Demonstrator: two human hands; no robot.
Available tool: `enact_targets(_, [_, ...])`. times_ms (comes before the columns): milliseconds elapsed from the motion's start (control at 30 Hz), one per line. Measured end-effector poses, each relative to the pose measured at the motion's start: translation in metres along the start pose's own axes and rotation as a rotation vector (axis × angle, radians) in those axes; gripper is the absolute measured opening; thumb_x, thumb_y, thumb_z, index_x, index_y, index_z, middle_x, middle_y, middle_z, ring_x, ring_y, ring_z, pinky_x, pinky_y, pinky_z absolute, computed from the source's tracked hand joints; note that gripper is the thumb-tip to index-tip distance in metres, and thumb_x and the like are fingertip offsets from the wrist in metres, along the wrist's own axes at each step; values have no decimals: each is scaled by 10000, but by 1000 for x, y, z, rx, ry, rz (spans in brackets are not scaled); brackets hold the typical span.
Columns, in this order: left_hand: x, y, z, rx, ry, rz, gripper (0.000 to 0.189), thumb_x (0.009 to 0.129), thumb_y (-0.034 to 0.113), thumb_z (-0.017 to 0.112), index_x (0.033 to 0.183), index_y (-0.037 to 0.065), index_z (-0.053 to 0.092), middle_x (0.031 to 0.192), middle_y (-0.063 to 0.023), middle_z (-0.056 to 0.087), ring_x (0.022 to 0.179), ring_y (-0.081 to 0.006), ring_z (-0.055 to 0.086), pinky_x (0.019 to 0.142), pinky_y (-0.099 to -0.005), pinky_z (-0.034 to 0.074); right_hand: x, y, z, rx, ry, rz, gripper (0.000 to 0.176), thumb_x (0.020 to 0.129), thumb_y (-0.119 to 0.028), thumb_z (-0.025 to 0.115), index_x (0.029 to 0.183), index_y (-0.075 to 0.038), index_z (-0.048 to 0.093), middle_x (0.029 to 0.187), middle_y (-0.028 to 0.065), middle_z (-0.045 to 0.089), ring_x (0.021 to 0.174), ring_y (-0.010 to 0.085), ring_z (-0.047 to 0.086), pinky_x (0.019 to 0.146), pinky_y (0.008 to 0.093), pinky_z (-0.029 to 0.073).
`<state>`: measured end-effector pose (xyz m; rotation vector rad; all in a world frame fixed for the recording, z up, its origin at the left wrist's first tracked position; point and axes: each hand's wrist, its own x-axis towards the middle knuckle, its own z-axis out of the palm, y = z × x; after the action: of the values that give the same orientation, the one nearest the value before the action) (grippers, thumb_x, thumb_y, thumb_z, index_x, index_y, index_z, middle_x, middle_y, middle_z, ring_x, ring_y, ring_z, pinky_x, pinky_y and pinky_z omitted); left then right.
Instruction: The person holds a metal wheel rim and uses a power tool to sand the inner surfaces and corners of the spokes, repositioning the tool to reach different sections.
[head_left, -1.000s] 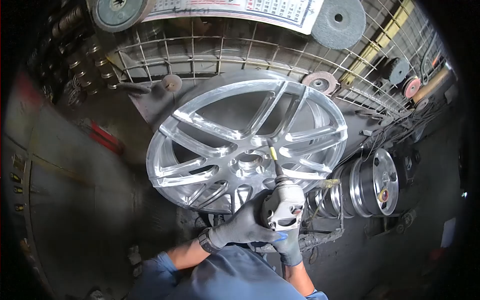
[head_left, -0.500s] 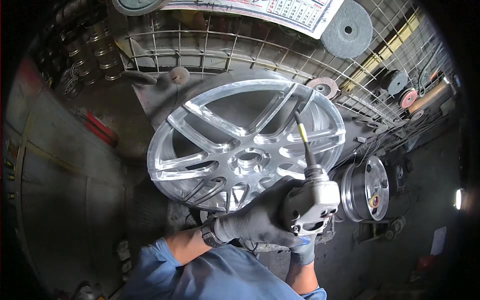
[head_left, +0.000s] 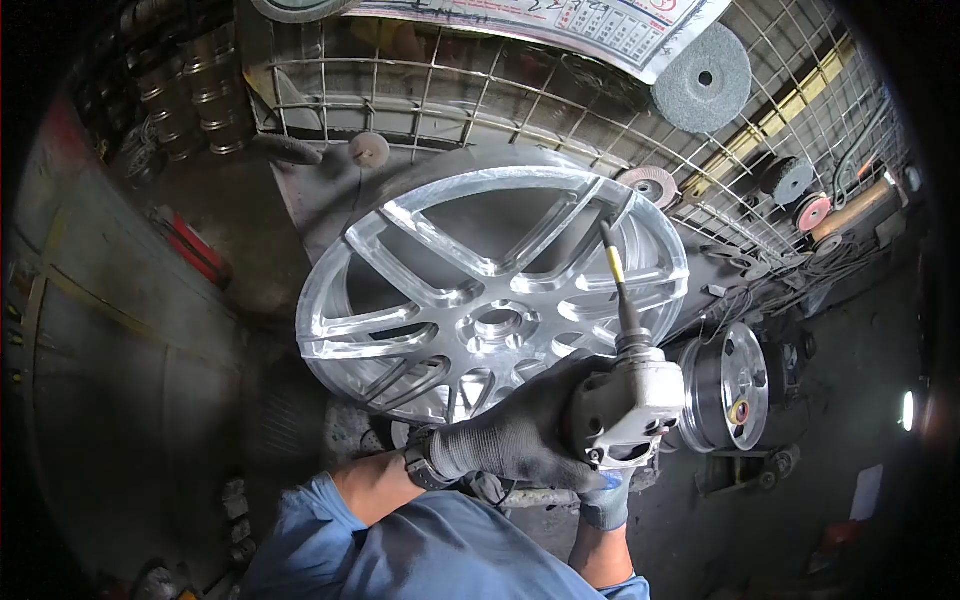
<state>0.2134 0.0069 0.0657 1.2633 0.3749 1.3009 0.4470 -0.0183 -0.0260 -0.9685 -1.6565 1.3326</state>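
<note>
A large bare-metal alloy wheel [head_left: 420,283] lies tilted before me, its double spokes brightly machined. My left hand [head_left: 525,415], in a dark glove with a watch at the wrist, is wrapped round the head of a power grinder [head_left: 640,395]. Behind and below it, my gloved right hand [head_left: 605,502] is closed on the grinder's body, much of it hidden. From the tool a long shaft with a yellow band [head_left: 614,265] points away over the wheel. Its dark tip overlaps a spoke near the upper right rim.
Wire mesh [head_left: 490,95] stands behind the wheel, with a printed calendar [head_left: 620,35], a grey abrasive disc [head_left: 702,78] and a flap disc [head_left: 648,186] along it. A second wheel [head_left: 742,375] with a tape roll [head_left: 738,412] stands at right, below tangled cables [head_left: 800,275].
The view has shifted slightly. The grinder and its shaft sit a little further right over the wheel, with both hands still gripping the tool.
</note>
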Motion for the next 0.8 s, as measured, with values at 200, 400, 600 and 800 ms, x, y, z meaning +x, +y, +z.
enact_targets(200, [4, 4, 2, 72, 5, -1, 981, 612, 363, 896, 1358, -6, 377, 1238, -176, 510, 1192, -288, 518, 1022, -397, 414, 4, -12, 1, -4, 34, 2, 1082, 648, -143, 852, 1473, -120, 152, 1377, 158, 444, 1210, 278, 518, 1027, 429, 432])
enact_targets(400, [7, 7, -1, 129, -40, 0, 1003, 608, 371, 900, 1371, -9, 369, 1230, -183, 507, 1188, -302, 515, 1028, -403, 404, 6, -26, 8, -3, 66, 7, 1024, 653, -148, 848, 1445, -98, 201, 1349, 155, 467, 1184, 271, 532, 1005, 417, 442])
enact_targets(600, [2, 20, 6, 250, -63, 42, 1035, 608, 407, 899, 1391, -9, 364, 1236, -198, 491, 1207, -317, 487, 1034, -408, 385, 12, -50, 21, 0, 110, 10, 967, 658, -153, 845, 1416, -76, 250, 1320, 153, 490, 1158, 265, 546, 984, 405, 451])
enact_targets(800, [1, 16, 1, 292, -74, 18, 1026, 600, 438, 899, 1362, -14, 383, 1232, -184, 503, 1180, -297, 511, 1014, -409, 405, 22, -73, 32, 23, 160, 15, 912, 663, -157, 842, 1388, -54, 299, 1292, 150, 513, 1132, 258, 560, 962, 393, 461])
